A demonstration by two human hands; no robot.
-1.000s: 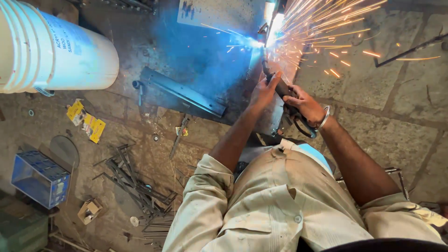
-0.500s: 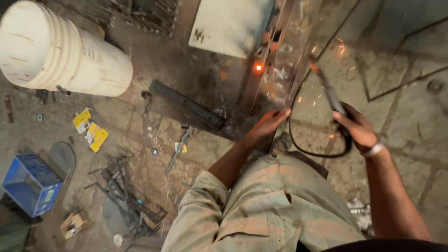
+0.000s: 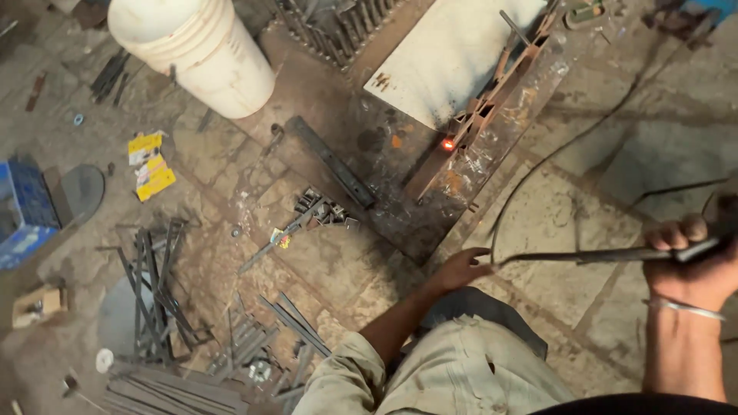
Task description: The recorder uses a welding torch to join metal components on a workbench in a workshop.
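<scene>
— What does the right hand (image 3: 692,265) have hold of?
— Its fingers are curled tight round a dark welding electrode holder (image 3: 615,254), which lies level and points toward the left hand. A metal bangle (image 3: 683,307) sits on that wrist.

— And the left hand (image 3: 461,269)?
— It is loosely bent, the fingertips touching the holder's thin front end, where a black cable (image 3: 538,173) loops away over the stone floor (image 3: 607,307). I cannot tell whether it pinches the tip or only steadies it.

— Where is the workpiece?
— Just beyond the left hand: a rusty steel frame (image 3: 492,104) runs slantwise toward the top edge of the floor, with a glowing orange weld spot (image 3: 447,144) at its near end, beside a pale sheet (image 3: 453,54).

— What lies farther out?
— A white bucket (image 3: 196,50) near the top left, yellow packets (image 3: 150,164) below it, a blue crate (image 3: 23,211) at the left edge, and steel offcuts (image 3: 157,284) strewn toward the bottom left corner.
</scene>
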